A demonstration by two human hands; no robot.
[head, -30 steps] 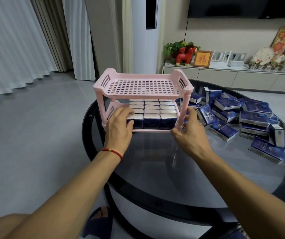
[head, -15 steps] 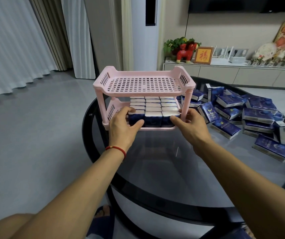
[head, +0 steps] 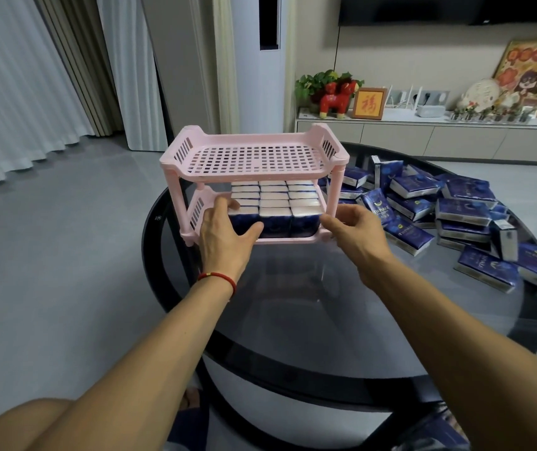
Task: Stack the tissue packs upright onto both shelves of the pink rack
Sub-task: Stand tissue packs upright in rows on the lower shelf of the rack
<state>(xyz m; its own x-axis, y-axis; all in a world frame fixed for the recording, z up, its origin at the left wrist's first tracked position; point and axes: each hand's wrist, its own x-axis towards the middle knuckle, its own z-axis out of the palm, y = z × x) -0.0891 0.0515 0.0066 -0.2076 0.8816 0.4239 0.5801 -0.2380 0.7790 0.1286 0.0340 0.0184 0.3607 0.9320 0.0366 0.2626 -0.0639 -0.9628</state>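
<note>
The pink rack (head: 254, 164) stands on the round glass desk (head: 293, 304); its bottom shelf is full of tissue packs (head: 273, 203) standing up in rows, and its top shelf has none; the left hand (head: 224, 236) grasps the front left pack, fingers on top and thumb on its front; the right hand (head: 355, 232) touches the front right corner with loose, released fingers; more blue packs (head: 462, 216) lie in a pile on the desk to the right
</note>
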